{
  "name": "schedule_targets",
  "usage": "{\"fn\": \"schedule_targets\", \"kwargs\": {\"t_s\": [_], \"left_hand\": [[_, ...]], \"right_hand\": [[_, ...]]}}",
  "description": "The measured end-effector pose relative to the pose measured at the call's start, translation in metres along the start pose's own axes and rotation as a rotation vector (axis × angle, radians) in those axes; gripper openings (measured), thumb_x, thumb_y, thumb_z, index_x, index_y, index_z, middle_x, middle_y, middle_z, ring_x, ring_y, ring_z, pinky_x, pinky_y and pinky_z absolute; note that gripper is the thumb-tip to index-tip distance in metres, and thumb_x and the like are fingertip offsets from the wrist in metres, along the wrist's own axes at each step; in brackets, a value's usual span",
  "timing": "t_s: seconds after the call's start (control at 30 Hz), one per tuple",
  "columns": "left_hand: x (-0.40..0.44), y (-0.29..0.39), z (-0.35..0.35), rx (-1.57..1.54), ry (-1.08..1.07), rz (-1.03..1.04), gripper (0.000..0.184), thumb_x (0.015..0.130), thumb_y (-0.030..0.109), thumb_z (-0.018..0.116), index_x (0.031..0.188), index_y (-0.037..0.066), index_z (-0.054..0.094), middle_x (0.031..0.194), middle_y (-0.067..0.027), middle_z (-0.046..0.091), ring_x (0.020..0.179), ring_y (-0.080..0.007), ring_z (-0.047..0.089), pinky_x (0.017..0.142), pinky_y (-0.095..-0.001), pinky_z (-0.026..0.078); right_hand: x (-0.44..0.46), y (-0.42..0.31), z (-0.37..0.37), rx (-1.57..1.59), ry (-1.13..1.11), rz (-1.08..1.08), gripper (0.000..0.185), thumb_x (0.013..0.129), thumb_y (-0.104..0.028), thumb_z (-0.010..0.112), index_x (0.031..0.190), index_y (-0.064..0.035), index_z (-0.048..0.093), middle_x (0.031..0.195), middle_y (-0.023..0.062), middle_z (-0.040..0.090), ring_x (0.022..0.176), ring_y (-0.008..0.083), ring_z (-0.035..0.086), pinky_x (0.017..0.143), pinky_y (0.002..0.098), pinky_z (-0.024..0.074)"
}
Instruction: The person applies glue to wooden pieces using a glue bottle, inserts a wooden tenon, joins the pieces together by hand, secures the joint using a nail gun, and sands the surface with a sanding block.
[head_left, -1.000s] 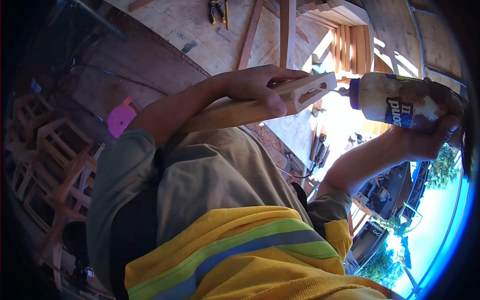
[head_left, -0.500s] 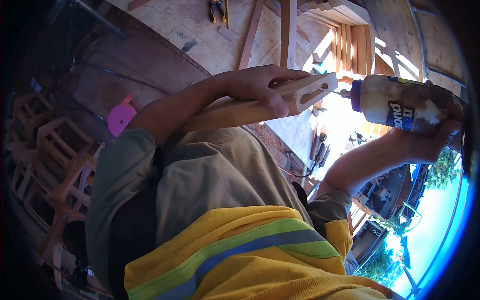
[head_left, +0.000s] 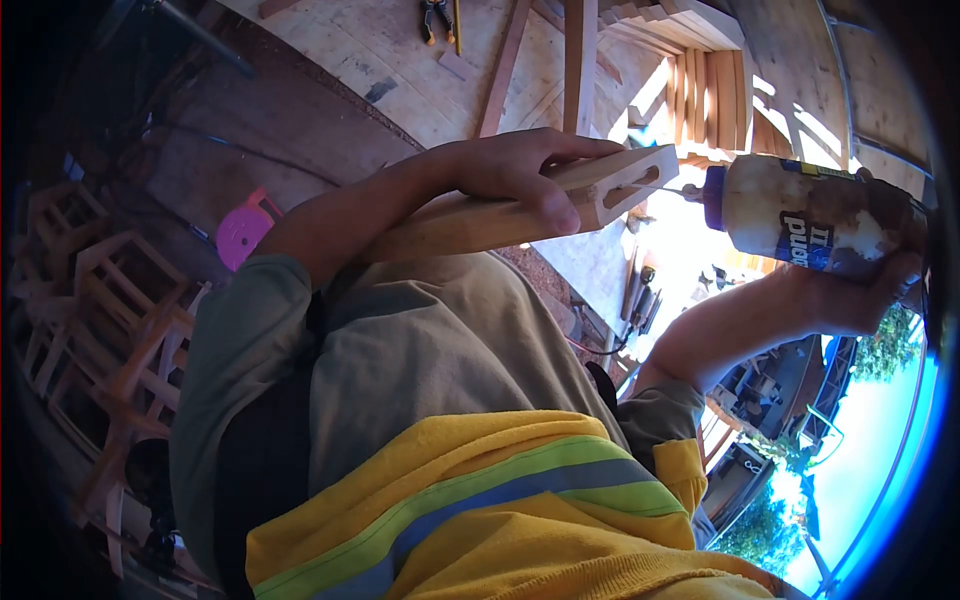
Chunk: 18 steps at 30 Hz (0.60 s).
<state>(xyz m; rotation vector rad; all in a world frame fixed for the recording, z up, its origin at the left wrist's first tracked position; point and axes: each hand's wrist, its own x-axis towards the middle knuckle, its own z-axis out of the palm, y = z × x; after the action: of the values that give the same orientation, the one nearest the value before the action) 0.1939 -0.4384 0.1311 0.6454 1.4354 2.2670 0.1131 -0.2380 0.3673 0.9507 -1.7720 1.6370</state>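
My left hand point(head_left: 515, 178) is wrapped over a pale wooden piece point(head_left: 470, 225), thumb on the near side and fingers across the top. The piece's end, with an elongated slot point(head_left: 630, 188) cut in it, points right. My right hand point(head_left: 885, 275) grips a glue bottle point(head_left: 790, 215) by its base, tipped on its side, with the blue-collared nozzle facing the slot. A thin pale strand of glue spans from the nozzle tip to the slot. Brown stains cover much of the bottle, and part of the label reads "II". Some fingers of the right hand are hidden behind the bottle.
Beyond my hands is a plywood surface point(head_left: 400, 75) with wooden bars point(head_left: 578, 70) and stacked cut pieces point(head_left: 712, 95). Wooden frames point(head_left: 130, 290) stand at left, near a pink round object point(head_left: 242, 235). Bright sunlight washes out the area below the bottle.
The bottle has shifted slightly right and down, its nozzle a little farther from the slot. The wooden piece and my left hand have barely moved.
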Motion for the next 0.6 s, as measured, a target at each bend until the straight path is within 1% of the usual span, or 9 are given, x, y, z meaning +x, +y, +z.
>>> {"fn": "schedule_targets", "kwargs": {"t_s": [0.07,0.17,0.3,0.37,0.4,0.47,0.6], "left_hand": [[0.0,-0.002,-0.001,0.028,0.007,-0.007,0.125,0.054,0.048,0.081,0.16,0.004,0.031,0.138,-0.0199,0.055,0.125,-0.0307,0.056,0.11,-0.0386,0.041],[0.001,0.002,0.001,-0.004,0.008,-0.003,0.125,0.054,0.048,0.081,0.159,0.004,0.032,0.138,-0.0199,0.056,0.124,-0.0304,0.057,0.109,-0.0385,0.042],[0.003,-0.002,-0.002,0.033,0.007,-0.004,0.124,0.054,0.048,0.081,0.159,0.004,0.032,0.136,-0.0198,0.056,0.123,-0.0303,0.057,0.109,-0.0387,0.042],[0.004,-0.002,-0.001,0.008,0.005,0.0,0.123,0.054,0.047,0.081,0.159,0.004,0.033,0.135,-0.0196,0.056,0.122,-0.0302,0.057,0.108,-0.0386,0.042],[0.004,-0.003,-0.002,0.008,0.006,0.0,0.123,0.054,0.047,0.081,0.159,0.004,0.033,0.135,-0.0196,0.056,0.122,-0.0302,0.057,0.108,-0.0386,0.042],[0.005,-0.006,-0.003,0.043,0.005,0.019,0.122,0.055,0.047,0.081,0.159,0.003,0.033,0.135,-0.0197,0.056,0.122,-0.0303,0.057,0.107,-0.0386,0.043],[0.006,-0.004,-0.002,0.008,0.002,0.018,0.122,0.055,0.047,0.081,0.159,0.003,0.033,0.135,-0.0198,0.056,0.122,-0.0301,0.057,0.107,-0.0385,0.043]], "right_hand": [[0.003,-0.004,-0.004,0.004,-0.088,-0.001,0.028,0.099,-0.034,0.057,0.109,-0.0111,0.068,0.101,0.01,0.073,0.091,0.0227,0.075,0.089,0.0441,0.0619],[-0.001,-0.004,0.003,-0.059,0.034,-0.014,0.029,0.098,-0.035,0.057,0.11,-0.0107,0.067,0.101,0.0106,0.073,0.092,0.0249,0.075,0.091,0.0458,0.0617],[0.001,-0.003,0.005,0.011,0.024,-0.007,0.028,0.097,-0.033,0.056,0.11,-0.0105,0.068,0.102,0.0107,0.073,0.095,0.0253,0.075,0.092,0.0476,0.0612],[-0.003,-0.005,0.018,-0.106,0.26,-0.026,0.028,0.097,-0.032,0.056,0.108,-0.0094,0.069,0.103,0.0111,0.073,0.097,0.0267,0.074,0.094,0.0497,0.0605],[-0.002,-0.004,0.015,-0.106,0.259,-0.025,0.028,0.097,-0.032,0.056,0.108,-0.0094,0.069,0.103,0.0111,0.073,0.097,0.0267,0.074,0.094,0.0497,0.0605],[0.001,-0.002,0.002,-0.05,0.163,-0.028,0.028,0.097,-0.031,0.055,0.107,-0.0097,0.07,0.104,0.0111,0.073,0.097,0.0262,0.074,0.094,0.05,0.0603],[0.005,0.0,-0.004,-0.027,0.15,-0.025,0.028,0.096,-0.031,0.056,0.106,-0.0097,0.07,0.104,0.0112,0.073,0.097,0.0263,0.074,0.093,0.0505,0.0603]]}}
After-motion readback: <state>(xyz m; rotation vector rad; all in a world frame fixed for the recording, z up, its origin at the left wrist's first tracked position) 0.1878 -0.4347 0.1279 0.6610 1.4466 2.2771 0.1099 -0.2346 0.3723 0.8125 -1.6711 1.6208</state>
